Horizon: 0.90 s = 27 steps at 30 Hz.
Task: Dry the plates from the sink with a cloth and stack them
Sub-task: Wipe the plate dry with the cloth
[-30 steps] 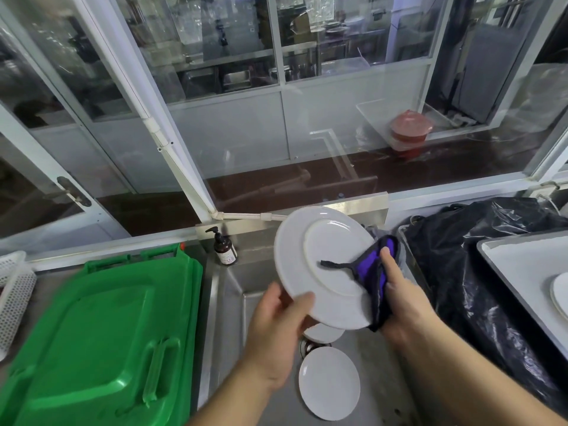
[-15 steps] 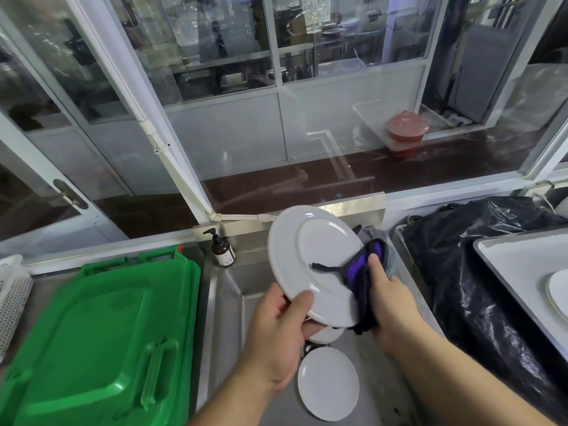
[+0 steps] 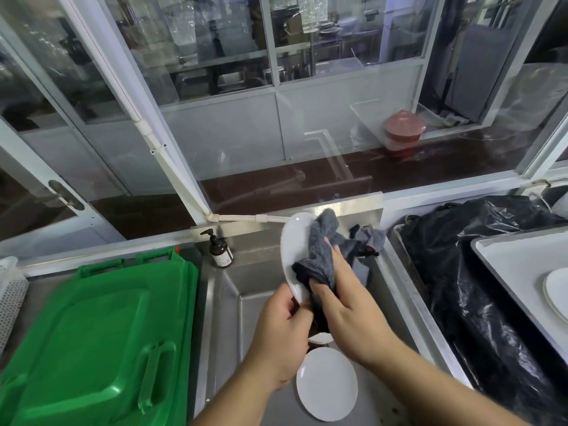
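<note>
A: From the head camera, where is the plate that is being dried?

B: The white plate (image 3: 291,256) is held above the steel sink (image 3: 246,281), turned almost on its edge. Its long axis runs up and away from the person, and its face looks to the right, toward the cloth.

A: How are the hands?

B: The left hand (image 3: 281,330) grips the lower rim of the plate, with thumb and fingers curled around it. The right hand (image 3: 347,305) holds the grey cloth (image 3: 319,250) bunched in its fingers and presses it on the face of the plate. One end of the cloth hangs loose on the right side, over the sink.

A: Are other plates in the sink?

B: Yes. A second white plate (image 3: 327,383) lies flat on the sink bottom, below the hands. The edge of a third plate (image 3: 321,338) shows just under the right hand.

A: Any writing to read?

B: A brown pump bottle (image 3: 218,249) stands at the back left corner of the sink. It has a pale label, but the letters are too small to read.

A: And beside the sink?

B: On its left lies a green plastic lid (image 3: 92,339). On its right is a black plastic bag (image 3: 479,272), and past that a white tray (image 3: 516,262) that carries one more plate (image 3: 558,290).
</note>
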Motion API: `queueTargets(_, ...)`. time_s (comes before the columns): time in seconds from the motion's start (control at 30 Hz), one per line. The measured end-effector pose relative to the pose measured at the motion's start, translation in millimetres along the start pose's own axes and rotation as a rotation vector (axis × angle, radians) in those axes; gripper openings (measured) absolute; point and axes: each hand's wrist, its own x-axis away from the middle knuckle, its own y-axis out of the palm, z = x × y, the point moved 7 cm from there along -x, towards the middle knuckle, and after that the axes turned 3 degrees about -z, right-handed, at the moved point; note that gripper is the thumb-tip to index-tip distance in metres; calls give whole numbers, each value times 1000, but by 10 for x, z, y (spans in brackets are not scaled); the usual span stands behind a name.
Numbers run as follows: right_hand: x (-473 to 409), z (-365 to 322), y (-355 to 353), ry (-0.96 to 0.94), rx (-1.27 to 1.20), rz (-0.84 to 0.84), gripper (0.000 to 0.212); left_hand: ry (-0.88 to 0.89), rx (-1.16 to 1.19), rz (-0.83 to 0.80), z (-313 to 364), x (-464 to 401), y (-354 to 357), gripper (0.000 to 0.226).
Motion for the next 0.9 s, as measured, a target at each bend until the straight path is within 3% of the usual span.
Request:
queueTargets(0.17,-333,-138,-161,-115,149,-50,59,-1,-17,-71,-53,96,101,33)
queueTargets(0.33,-512,-278,-311,-322,171,51,20,63,-7,-51,21,141,105,28)
queueTargets(0.7,-534,386,-357,279,-14,276,21,138,9,34,-35,258,105,32)
queueTargets(0.83,-240,429,-129,302,-135,242,9,137,6,91,-24,180,38,27)
queueTargets(0.9,-66,341,8,237,-181,187,27,109,19,88,-2,146,3,29)
